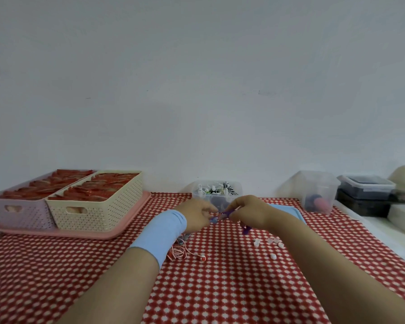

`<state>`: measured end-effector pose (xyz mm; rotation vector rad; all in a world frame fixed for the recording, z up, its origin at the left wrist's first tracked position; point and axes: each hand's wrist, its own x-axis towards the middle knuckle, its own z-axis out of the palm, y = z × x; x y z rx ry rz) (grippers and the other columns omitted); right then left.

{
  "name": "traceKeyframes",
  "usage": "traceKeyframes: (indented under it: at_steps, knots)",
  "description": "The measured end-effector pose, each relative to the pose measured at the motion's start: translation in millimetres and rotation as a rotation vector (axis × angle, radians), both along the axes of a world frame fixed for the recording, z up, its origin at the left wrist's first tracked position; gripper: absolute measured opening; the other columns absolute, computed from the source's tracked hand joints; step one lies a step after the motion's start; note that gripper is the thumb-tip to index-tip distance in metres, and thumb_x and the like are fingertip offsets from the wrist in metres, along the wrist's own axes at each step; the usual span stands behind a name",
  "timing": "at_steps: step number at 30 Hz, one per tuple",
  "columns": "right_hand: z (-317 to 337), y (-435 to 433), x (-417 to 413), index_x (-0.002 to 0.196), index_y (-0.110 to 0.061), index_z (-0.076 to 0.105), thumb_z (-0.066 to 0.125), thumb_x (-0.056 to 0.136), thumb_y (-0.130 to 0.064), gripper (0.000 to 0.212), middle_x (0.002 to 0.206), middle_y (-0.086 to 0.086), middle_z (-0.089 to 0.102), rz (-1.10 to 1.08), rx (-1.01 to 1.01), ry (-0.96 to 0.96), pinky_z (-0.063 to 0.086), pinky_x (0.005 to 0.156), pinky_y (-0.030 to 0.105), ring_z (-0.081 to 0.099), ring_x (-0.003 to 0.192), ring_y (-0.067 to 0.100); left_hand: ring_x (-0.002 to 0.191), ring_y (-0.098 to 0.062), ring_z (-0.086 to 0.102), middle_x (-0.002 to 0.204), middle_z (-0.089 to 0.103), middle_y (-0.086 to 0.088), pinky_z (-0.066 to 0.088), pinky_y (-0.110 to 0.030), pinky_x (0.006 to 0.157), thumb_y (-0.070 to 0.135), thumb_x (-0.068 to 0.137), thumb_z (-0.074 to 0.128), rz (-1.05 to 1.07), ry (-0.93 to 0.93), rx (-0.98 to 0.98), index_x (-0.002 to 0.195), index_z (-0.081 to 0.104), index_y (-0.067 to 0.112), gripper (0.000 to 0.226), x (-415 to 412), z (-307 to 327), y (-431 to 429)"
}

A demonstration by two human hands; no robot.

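Note:
Both my hands meet over the red-and-white patterned tablecloth [220, 288]. My left hand [194, 215], with a light blue wristband [159, 232], pinches one end of a purple earphone cable [225, 215]. My right hand [248, 212] grips the same cable, and a purple loop [246, 229] of it hangs below that hand. A red-and-white earphone set [185, 252] lies coiled on the cloth beside my left wrist. Several small white ear tips [272, 245] are scattered under my right forearm.
A cream basket [96, 213] and a lilac basket [21, 213], both full of red packets, stand on a pink tray [117, 230] at left. A clear tub of earphones [216, 191] sits behind my hands, a blue tray [290, 211] beside it, more clear containers [318, 192] at right.

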<state>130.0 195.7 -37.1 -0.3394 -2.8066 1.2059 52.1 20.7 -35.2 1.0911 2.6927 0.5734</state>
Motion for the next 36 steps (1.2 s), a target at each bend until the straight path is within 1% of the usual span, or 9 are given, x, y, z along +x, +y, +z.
traceKeyframes:
  at_steps: [4,7,11,14,19,23,28,32,36]
  knots:
    - [1.1,-1.7,-2.3,0.104,-0.007,0.072,0.053,0.097,-0.008,0.020,0.088,0.003,0.067,-0.048,-0.018,0.043,0.046,0.060,0.023,0.057,0.068,0.012,0.068,-0.007,0.061,0.085,0.073,0.000,0.044,-0.021,0.066,0.019,0.087,0.067,0.008,-0.034,0.091,0.087,0.076,0.014,0.010,0.4,-8.8,-5.7]
    - [-0.4,-0.2,-3.0,0.108,-0.009,0.073,0.051,0.100,-0.010,0.023,0.095,-0.001,0.067,-0.050,0.052,0.038,0.044,0.061,0.019,0.056,0.070,0.006,0.060,-0.001,0.064,0.075,0.074,0.007,0.045,-0.016,0.061,0.017,0.095,0.058,0.036,-0.067,0.159,0.077,0.074,0.025,0.025,-2.8,-8.1,-13.7]
    - [-5.9,-3.5,-4.0,0.091,-0.014,0.076,0.060,0.096,-0.008,0.018,0.089,0.003,0.073,-0.021,0.021,0.011,0.050,0.050,0.023,0.057,0.052,0.013,0.059,-0.001,0.061,0.077,0.075,0.011,0.050,-0.017,0.069,0.016,0.096,0.057,0.050,-0.056,0.112,0.111,0.074,0.020,0.023,-7.8,-7.6,-18.3]
    - [-8.7,-4.1,-2.6,0.083,-0.021,0.075,0.066,0.093,-0.011,0.017,0.084,0.002,0.071,-0.012,0.081,-0.018,0.048,0.054,0.027,0.056,0.058,0.016,0.061,-0.001,0.060,0.079,0.074,0.011,0.048,-0.016,0.067,0.017,0.094,0.059,0.044,0.001,0.001,0.110,0.075,0.020,0.023,-10.2,-5.8,-17.7]
    - [-6.1,3.8,3.8,0.114,-0.020,0.075,0.071,0.092,-0.028,0.023,0.106,0.001,0.073,0.038,0.119,-0.037,0.054,0.081,0.029,0.063,0.083,0.012,0.120,-0.024,0.056,0.134,0.060,0.000,0.047,-0.036,0.102,0.019,0.093,0.059,0.119,0.241,-0.448,0.129,0.064,0.026,0.038,-9.1,0.6,-7.1]
    - [-1.4,18.7,12.5,0.137,-0.017,0.061,0.068,0.094,-0.027,0.044,0.136,0.002,0.064,0.019,0.166,0.005,0.044,0.100,0.028,0.062,0.111,0.014,0.139,-0.025,0.035,0.147,0.048,0.007,0.024,-0.043,0.115,0.015,0.096,0.045,0.056,0.413,-0.306,0.129,0.058,0.048,0.048,6.8,10.6,15.2]
    - [-5.8,49.6,24.8,0.100,-0.021,0.077,0.072,0.091,-0.013,0.014,0.098,-0.006,0.075,-0.017,0.144,0.024,0.055,0.078,0.020,0.068,0.083,0.007,0.118,-0.018,0.059,0.135,0.061,0.007,0.044,-0.030,0.104,0.008,0.099,0.045,-0.055,0.174,-0.113,0.124,0.068,0.032,0.041,15.4,3.3,45.1]
    - [-14.6,63.4,31.6,0.101,-0.019,0.079,0.073,0.088,-0.009,0.017,0.087,-0.006,0.075,-0.042,0.144,0.039,0.048,0.060,0.007,0.066,0.069,0.000,0.124,-0.019,0.054,0.141,0.055,0.004,0.041,-0.031,0.107,0.016,0.094,0.060,-0.046,0.124,-0.107,0.128,0.065,0.032,0.037,18.9,-22.2,61.7]
    - [-26.3,70.8,34.2,0.098,-0.021,0.082,0.075,0.083,-0.006,0.023,0.089,-0.009,0.077,-0.045,0.180,0.038,0.046,0.059,0.003,0.066,0.075,-0.002,0.122,-0.018,0.054,0.139,0.056,0.003,0.039,-0.026,0.101,0.015,0.091,0.064,0.026,0.131,-0.055,0.121,0.070,0.029,0.033,18.7,-43.3,65.6]
